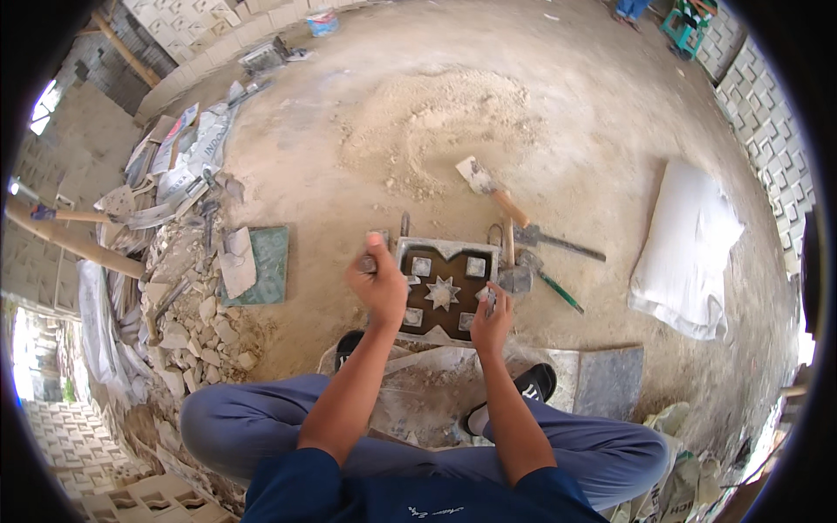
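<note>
A square metal mould [404,253] lies on the ground in front of me. It has a dark inside, a pale star-shaped piece [443,294] at its centre and small square blocks near the corners. Just off the mould's left side, my left hand [380,286] is closed with the thumb up, around a small greyish thing mostly hidden by the fingers. My right hand [492,324] is at the mould's right edge, its fingers curled on a small grey piece that I cannot make out.
Beyond the mould lie a trowel [510,207], a hammer [517,277], a flat metal bar [562,244] and a green-handled tool [561,292]. A sand heap [453,122] is farther off. Rubble [196,336] and a green board [268,266] are left, a white sack [689,253] right.
</note>
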Motion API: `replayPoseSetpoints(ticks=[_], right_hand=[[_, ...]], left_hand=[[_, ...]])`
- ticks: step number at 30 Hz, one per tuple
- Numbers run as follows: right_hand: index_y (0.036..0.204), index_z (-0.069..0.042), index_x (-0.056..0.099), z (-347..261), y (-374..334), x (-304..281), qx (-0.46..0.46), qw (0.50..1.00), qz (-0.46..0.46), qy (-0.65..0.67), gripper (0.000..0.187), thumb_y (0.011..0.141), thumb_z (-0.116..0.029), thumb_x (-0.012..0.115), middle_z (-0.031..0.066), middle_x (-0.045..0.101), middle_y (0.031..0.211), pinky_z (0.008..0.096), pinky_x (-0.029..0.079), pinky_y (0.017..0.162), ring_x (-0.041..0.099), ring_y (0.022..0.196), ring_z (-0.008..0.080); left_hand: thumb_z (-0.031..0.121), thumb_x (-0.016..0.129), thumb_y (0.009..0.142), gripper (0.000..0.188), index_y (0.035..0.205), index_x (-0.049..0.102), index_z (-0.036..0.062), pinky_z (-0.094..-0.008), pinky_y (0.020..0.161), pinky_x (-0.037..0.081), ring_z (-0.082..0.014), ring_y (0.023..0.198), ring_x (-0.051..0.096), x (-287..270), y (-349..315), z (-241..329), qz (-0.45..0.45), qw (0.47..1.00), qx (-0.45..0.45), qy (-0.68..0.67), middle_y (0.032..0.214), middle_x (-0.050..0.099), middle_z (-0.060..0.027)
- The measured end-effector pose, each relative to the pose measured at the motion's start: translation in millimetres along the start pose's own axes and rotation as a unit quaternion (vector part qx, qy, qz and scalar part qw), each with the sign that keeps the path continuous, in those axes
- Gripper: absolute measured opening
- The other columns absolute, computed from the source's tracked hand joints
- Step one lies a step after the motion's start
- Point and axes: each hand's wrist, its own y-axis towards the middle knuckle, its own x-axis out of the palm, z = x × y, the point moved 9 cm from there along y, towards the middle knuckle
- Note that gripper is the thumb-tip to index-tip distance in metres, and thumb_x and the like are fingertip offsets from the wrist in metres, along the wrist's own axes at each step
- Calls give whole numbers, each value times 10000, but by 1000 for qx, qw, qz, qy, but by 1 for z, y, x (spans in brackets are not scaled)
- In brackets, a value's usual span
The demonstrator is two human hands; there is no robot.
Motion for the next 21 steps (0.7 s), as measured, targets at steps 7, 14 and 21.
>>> replayPoseSetpoints(ticks=[7,14,21], right_hand=[[1240,-70,600,-4,0,2,33,999,-6,26,282,960,-52,566,201,582,1098,461,471,820,587,954,403],[1241,-64,593,-5,2,3,17,1000,6,5,280,963,-52,561,202,590,1091,459,471,817,586,952,399],[1239,-88,587,-4,2,2,37,999,11,8,276,964,-77,564,211,591,1077,480,465,846,573,985,429]], left_hand=[[345,497,1071,552,608,343,88,-266,466,232,-53,503,332,3,-10,-5,15,999,-21,-32,546,368,47],[666,300,1026,725,604,347,79,-314,534,304,-160,531,346,4,3,-21,-35,984,-62,-165,549,345,-30],[675,247,1027,739,601,360,82,-312,526,299,-168,511,332,-14,-5,-5,-39,987,-45,-147,529,356,-35]])
